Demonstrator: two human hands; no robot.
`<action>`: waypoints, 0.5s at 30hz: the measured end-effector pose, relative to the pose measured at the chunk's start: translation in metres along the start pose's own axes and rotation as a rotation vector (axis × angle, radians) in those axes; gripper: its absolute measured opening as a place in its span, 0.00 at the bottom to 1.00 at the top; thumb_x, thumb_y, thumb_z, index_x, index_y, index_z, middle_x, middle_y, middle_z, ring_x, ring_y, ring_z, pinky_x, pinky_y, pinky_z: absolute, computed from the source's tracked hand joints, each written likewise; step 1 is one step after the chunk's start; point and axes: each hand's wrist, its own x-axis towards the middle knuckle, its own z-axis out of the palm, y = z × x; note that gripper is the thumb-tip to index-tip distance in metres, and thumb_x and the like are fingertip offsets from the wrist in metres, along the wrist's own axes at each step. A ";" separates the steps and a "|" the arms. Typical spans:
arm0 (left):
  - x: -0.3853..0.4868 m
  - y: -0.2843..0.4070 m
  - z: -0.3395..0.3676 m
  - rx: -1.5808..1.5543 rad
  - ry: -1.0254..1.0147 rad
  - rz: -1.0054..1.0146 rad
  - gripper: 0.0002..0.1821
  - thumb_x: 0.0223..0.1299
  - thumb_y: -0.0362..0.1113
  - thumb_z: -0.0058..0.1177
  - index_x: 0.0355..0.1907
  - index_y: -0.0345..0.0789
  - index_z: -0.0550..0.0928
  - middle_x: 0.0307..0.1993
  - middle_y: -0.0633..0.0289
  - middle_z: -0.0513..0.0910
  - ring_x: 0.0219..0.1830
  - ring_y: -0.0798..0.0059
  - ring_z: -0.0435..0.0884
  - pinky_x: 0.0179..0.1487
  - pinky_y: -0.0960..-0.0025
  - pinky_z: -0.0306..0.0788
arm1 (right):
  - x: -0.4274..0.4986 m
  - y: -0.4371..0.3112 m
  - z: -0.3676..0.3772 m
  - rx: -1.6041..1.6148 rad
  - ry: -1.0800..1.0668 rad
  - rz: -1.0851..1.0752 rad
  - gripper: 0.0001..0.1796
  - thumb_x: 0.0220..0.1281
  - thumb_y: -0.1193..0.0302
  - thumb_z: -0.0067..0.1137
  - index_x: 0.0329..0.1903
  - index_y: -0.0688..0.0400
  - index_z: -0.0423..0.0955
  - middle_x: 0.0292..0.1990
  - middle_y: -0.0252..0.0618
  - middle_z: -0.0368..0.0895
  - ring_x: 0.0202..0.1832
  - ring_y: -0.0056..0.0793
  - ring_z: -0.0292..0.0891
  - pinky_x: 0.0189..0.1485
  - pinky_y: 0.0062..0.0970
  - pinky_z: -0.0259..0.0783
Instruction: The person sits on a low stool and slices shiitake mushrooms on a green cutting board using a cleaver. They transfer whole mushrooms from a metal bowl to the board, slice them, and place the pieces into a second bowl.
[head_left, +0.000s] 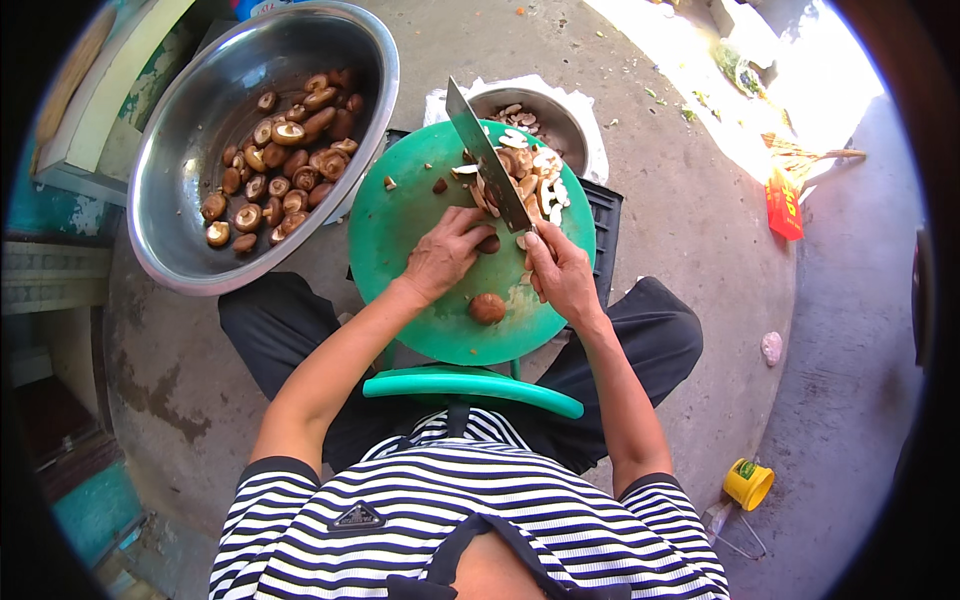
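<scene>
My right hand (559, 266) grips the handle of a cleaver (486, 154), whose blade slants up and left over a round green board (397, 262). My left hand (446, 255) rests on the board left of the blade, its fingertips on a brown mushroom (489, 244); fingers partly hide what lies beneath them. Sliced mushrooms (544, 176) are heaped right of the blade, partly behind it. One whole mushroom cap (487, 308) lies near the board's lower edge. Small brown bits are scattered on the upper left of the board.
A large steel basin (161, 247) with many whole mushrooms (289, 133) stands at upper left. Behind the board, a steel bowl (574, 124) holding slices sits in white plastic. A black crate (606, 225) shows under the board. A yellow container (748, 484) lies at lower right.
</scene>
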 end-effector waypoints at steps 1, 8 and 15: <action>0.000 -0.006 -0.003 0.062 0.028 -0.004 0.21 0.50 0.26 0.64 0.50 0.40 0.84 0.53 0.63 0.81 0.57 0.58 0.79 0.57 0.60 0.79 | -0.001 0.000 -0.001 0.016 -0.003 0.010 0.17 0.81 0.65 0.53 0.64 0.58 0.76 0.25 0.28 0.74 0.18 0.12 0.67 0.18 0.19 0.63; -0.005 -0.009 -0.017 0.099 -0.005 -0.034 0.17 0.54 0.27 0.66 0.48 0.38 0.85 0.52 0.61 0.83 0.55 0.58 0.80 0.55 0.60 0.78 | -0.006 0.001 0.014 0.089 -0.033 0.040 0.18 0.80 0.64 0.56 0.65 0.55 0.77 0.26 0.30 0.77 0.21 0.13 0.69 0.22 0.20 0.66; -0.014 -0.016 -0.016 0.033 0.088 -0.061 0.09 0.57 0.28 0.66 0.41 0.36 0.85 0.47 0.60 0.85 0.50 0.57 0.83 0.52 0.59 0.79 | -0.013 -0.007 0.022 0.073 0.000 0.000 0.17 0.80 0.65 0.56 0.64 0.56 0.77 0.26 0.29 0.77 0.21 0.14 0.69 0.23 0.21 0.67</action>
